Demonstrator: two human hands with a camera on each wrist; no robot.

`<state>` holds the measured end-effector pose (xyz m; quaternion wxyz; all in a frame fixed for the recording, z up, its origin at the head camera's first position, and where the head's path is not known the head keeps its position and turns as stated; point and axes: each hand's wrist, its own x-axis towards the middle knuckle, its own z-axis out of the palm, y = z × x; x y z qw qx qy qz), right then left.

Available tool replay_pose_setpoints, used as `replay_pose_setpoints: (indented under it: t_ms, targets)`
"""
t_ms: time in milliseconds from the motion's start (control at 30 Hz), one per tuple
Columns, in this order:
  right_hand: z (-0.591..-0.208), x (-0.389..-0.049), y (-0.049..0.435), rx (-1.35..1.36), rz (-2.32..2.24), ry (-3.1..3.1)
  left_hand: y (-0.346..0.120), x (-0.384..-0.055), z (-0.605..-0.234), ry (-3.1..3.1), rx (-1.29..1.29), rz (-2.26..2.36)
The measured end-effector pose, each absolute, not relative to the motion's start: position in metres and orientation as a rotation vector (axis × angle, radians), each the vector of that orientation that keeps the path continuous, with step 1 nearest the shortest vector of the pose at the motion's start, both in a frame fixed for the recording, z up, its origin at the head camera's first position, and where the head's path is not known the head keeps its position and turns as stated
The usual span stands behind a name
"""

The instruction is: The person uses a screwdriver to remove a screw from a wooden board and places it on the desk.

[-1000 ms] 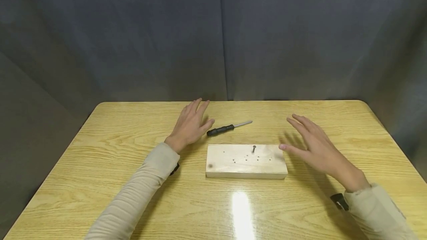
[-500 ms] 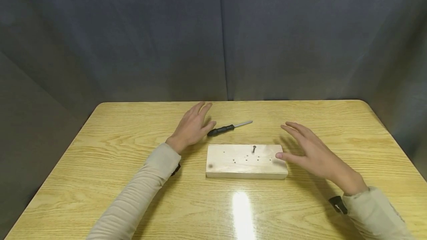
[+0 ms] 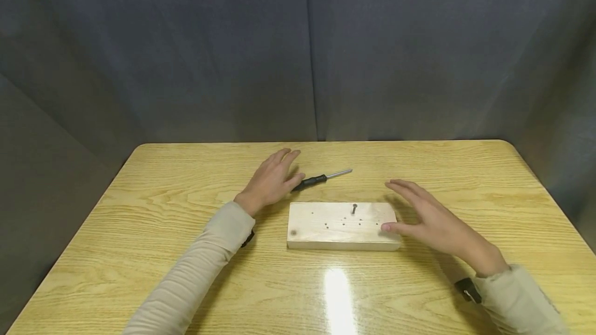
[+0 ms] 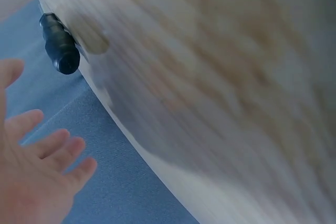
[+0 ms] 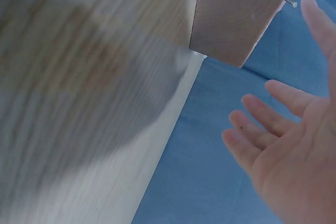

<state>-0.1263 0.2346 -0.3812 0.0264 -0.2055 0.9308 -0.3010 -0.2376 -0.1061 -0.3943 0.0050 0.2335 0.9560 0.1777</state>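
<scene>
A pale wooden block (image 3: 344,234) with several small holes lies on the table, and a screw (image 3: 354,209) stands up from its back part. Behind the block lies a screwdriver (image 3: 316,180) with a black handle and a metal shaft pointing right. My left hand (image 3: 270,180) is at the handle end, fingers spread, its thumb overlapping the handle in the head view. In the left wrist view the handle (image 4: 60,45) shows apart from the fingers. At the block's right end hovers my right hand (image 3: 430,221), fingers extended, thumb over the block's corner. Neither hand holds anything.
The wood-grain table (image 3: 163,231) has rounded back corners. Dark grey curtains (image 3: 223,56) hang behind it and along both sides. A bright light reflection lies on the tabletop in front of the block.
My left hand has moved slightly right and toward me, its thumb coming over the screwdriver handle. My right hand has shifted left and toward me, to the block's right end. Block and screwdriver have stayed put.
</scene>
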Motion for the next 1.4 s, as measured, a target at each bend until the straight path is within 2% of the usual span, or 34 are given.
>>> replay_pose_setpoints:
  t_ms: [1400]
  targets:
    - [-0.394,-0.113,0.229,-0.65,-0.998,2.777,-0.098,-0.238,-0.399,2.796,0.724,0.728]
